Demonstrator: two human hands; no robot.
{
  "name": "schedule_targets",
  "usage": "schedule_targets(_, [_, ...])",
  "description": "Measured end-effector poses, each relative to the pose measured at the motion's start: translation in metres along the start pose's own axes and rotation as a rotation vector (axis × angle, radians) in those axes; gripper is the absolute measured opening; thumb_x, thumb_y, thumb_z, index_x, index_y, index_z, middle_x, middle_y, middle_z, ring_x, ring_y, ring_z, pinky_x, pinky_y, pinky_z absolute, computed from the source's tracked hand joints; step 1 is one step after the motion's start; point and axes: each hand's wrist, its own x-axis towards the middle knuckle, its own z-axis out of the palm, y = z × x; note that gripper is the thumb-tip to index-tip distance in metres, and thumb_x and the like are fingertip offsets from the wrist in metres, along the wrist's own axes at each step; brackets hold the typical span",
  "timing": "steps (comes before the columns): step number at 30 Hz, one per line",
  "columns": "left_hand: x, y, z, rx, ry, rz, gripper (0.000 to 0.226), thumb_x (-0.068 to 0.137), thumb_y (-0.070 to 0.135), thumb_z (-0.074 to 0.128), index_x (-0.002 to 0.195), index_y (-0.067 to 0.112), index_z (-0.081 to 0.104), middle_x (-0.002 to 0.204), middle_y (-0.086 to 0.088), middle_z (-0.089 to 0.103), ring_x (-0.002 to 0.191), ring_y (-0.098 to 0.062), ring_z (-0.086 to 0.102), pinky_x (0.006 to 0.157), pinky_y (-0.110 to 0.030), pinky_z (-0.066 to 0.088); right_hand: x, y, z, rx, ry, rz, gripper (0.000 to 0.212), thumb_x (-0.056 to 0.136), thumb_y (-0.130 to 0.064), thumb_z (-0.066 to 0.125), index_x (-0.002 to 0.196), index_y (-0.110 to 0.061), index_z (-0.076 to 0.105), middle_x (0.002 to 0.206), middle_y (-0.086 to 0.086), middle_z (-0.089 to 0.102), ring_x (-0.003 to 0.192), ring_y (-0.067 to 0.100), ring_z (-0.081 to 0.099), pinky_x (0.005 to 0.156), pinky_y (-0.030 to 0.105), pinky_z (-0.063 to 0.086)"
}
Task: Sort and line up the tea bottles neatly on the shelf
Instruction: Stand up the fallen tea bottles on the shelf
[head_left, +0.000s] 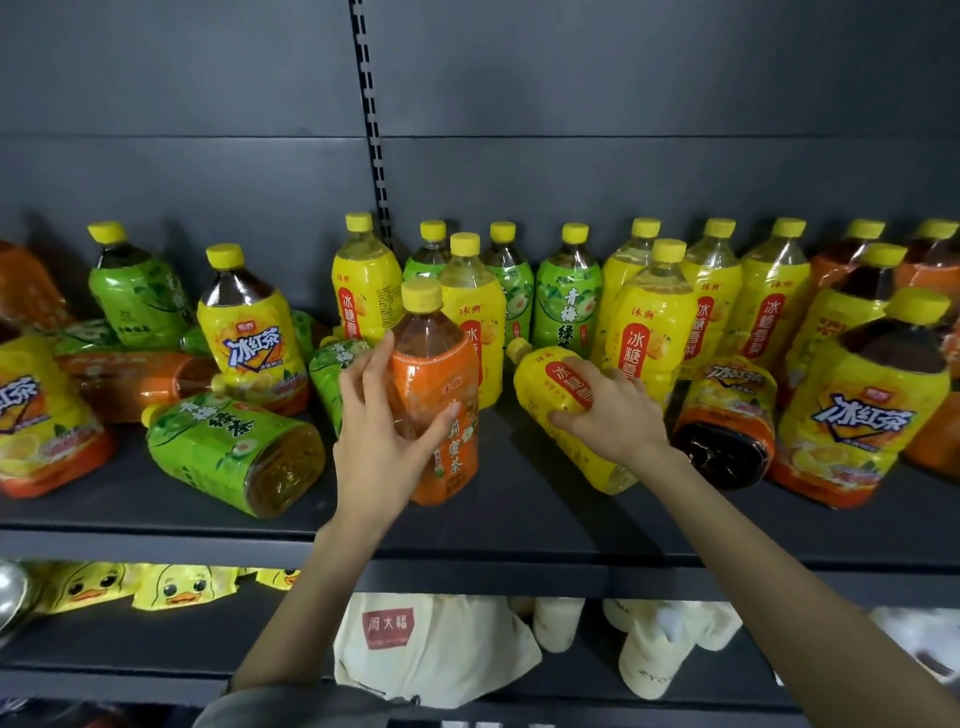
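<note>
The left hand (382, 441) grasps an upright orange-labelled plastic tea bottle (447, 374) with a yellow cap. Its fingers (371, 374) wrap the bottle's left side and the thumb crosses the front of the label. The bottle's base is at or just above the dark grey metal shelf (519, 525); contact cannot be confirmed.

The right hand (615, 415) grasps a yellow-labelled plastic tea bottle (540, 379) lying on its side on the same shelf, cap pointing away and to the left. The fingers curl over its middle and cover part of the label.

Just left of the left fingers, a tilted green-labelled bottle (327, 374) is largely hidden behind the hand. Further left, a fallen green-labelled bottle (234, 441) lies with its base toward the camera. Just right of the right fingers lies a dark-tea bottle (727, 415) with a yellow and orange label. Behind both sets of fingers, a back row of upright bottles (711, 291) stands, several of them masking one another. Bottles at both frame edges are cut off.

Below the fingers, yellow duck-print packets (176, 587) and a cream cloth bag (431, 649) are partly hidden by the shelf edge and forearms.
</note>
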Motion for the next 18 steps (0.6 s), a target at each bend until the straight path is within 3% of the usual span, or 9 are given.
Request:
schedule_targets(8, [-0.001,0.0,0.001,0.004,0.022,0.008,0.086,0.073,0.055,0.066,0.142,0.039,0.017,0.134,0.009,0.027,0.124,-0.021,0.043,0.081,-0.04,0.049,-0.017,0.016,0.006,0.148,0.231,-0.019,0.076,0.078,-0.06,0.059,0.144,-0.039,0.029,0.139,0.007,0.044,0.121,0.034,0.044,0.095,0.049,0.045])
schedule_targets(14, [-0.001,0.0,0.002,0.001,0.024,-0.007,0.086,0.072,0.053,0.066,0.142,0.039,0.017,0.136,0.006,0.027,0.125,-0.024,0.044,0.083,-0.044,0.049,-0.035,0.025,0.013,0.327,0.398,-0.029,0.081,0.071,-0.076,0.043,0.143,-0.044,0.025,0.142,0.005,0.04,0.123,0.027,0.043,0.092,0.05,0.046])
schedule_targets(18, [-0.001,0.002,0.003,0.0,0.021,-0.013,0.085,0.072,0.054,0.065,0.141,0.04,0.016,0.136,0.004,0.027,0.125,-0.027,0.044,0.085,-0.048,0.05,-0.044,0.025,0.019,0.492,0.507,-0.074,0.077,0.073,-0.071,0.05,0.141,-0.048,0.021,0.142,0.003,0.038,0.122,0.014,0.037,0.093,0.04,0.043])
